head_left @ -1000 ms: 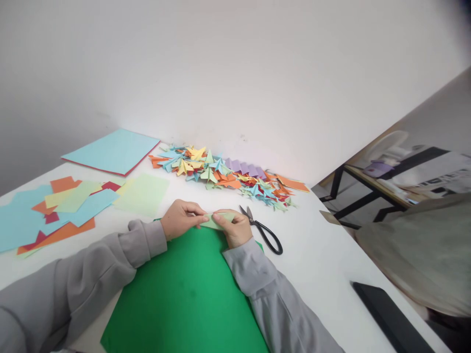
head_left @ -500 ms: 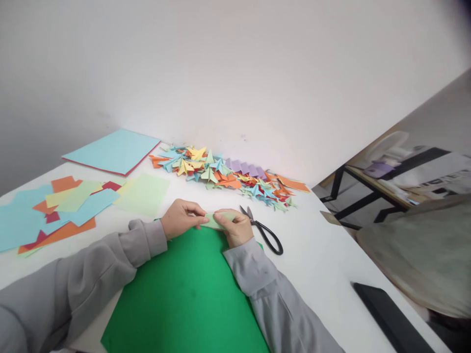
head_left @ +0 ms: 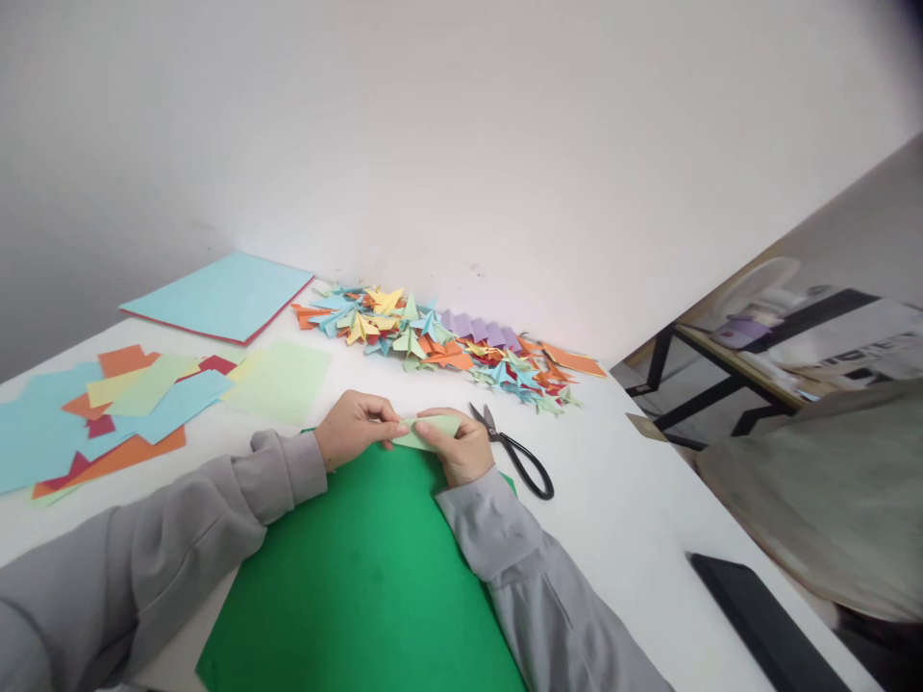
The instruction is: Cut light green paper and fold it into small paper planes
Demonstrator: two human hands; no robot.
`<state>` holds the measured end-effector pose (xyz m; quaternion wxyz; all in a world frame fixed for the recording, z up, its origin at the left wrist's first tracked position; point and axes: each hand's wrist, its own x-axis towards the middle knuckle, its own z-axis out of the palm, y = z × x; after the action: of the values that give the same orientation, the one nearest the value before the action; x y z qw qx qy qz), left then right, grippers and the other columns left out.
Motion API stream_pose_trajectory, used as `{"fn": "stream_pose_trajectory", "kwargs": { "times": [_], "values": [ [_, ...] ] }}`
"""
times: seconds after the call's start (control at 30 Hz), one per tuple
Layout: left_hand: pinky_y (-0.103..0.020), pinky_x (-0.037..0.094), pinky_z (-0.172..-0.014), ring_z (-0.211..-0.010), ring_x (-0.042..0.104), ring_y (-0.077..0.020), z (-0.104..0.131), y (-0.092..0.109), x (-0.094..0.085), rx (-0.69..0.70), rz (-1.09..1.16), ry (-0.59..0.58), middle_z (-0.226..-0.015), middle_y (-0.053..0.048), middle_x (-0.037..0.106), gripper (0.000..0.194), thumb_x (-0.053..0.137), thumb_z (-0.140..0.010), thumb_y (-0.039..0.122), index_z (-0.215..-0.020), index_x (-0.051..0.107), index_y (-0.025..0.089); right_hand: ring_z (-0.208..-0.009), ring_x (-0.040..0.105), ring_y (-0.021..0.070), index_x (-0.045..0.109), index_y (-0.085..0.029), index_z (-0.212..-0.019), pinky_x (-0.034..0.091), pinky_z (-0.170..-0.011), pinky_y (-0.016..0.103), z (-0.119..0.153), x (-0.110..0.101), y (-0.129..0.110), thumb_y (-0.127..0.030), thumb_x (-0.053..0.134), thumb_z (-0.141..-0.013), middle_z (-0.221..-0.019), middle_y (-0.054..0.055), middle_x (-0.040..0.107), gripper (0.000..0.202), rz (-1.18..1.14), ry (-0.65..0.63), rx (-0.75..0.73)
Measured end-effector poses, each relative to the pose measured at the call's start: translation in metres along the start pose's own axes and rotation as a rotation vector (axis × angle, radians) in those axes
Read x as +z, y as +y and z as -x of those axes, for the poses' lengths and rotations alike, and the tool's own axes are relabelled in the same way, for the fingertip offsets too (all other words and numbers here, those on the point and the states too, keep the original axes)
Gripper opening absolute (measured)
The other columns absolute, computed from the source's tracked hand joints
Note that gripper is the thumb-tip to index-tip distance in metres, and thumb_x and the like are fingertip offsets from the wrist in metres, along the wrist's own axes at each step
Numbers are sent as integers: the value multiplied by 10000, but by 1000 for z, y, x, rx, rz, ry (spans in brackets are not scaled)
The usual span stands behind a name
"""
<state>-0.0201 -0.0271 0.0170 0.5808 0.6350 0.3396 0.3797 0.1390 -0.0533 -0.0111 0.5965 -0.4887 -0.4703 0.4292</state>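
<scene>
A small folded piece of light green paper (head_left: 425, 438) is held between my two hands, above the far end of a large green sheet (head_left: 361, 577). My left hand (head_left: 359, 428) pinches its left end between thumb and fingers. On the paper's right part my right hand (head_left: 461, 447) has its thumb on top, with the fingers behind it. Just right of my right hand lie black-handled scissors (head_left: 515, 450), blades pointing away to the upper left.
Folded paper shapes (head_left: 411, 332) in many colours lie along the wall. At the left are loose coloured sheets (head_left: 43, 432) and a light blue stack (head_left: 223, 293). A black flat object (head_left: 764, 615) rests near the right edge, beside a chair (head_left: 829, 490).
My right thumb has shifted slightly left and down on the light green paper, showing more of its surface. Both hands keep their hold, and the left has hardly moved.
</scene>
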Motion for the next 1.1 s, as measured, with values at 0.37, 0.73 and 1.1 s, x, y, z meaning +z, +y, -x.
{"fn": "stream_pose_trajectory", "kwargs": {
  "times": [0.37, 0.73, 1.1],
  "values": [
    [-194, 360, -420, -379, 448, -63, 0, -3, 3, 7, -150, 45, -446, 48, 487, 309, 595, -692, 399, -557, 520, 132, -436, 441, 76, 630, -140, -593, 339, -423, 216, 5, 3, -5, -311, 788, -421, -497, -24, 569, 290, 70, -38, 88],
    [-190, 313, -438, -422, 409, -64, -1, -3, 1, -9, -178, -14, -429, 51, 460, 337, 627, -627, 423, -515, 480, 141, -411, 403, 62, 627, -136, -569, 304, -391, 202, 5, 4, -6, -314, 792, -412, -457, -37, 535, 289, 82, -26, 90],
    [-208, 338, -483, -483, 414, -80, 2, -2, 3, 84, -269, -23, -510, 34, 468, 284, 483, -731, 377, -573, 508, 142, -424, 466, 92, 628, -139, -602, 367, -410, 226, 1, 1, -4, -308, 792, -420, -480, -19, 578, 298, 18, 4, 107]
  ]
}}
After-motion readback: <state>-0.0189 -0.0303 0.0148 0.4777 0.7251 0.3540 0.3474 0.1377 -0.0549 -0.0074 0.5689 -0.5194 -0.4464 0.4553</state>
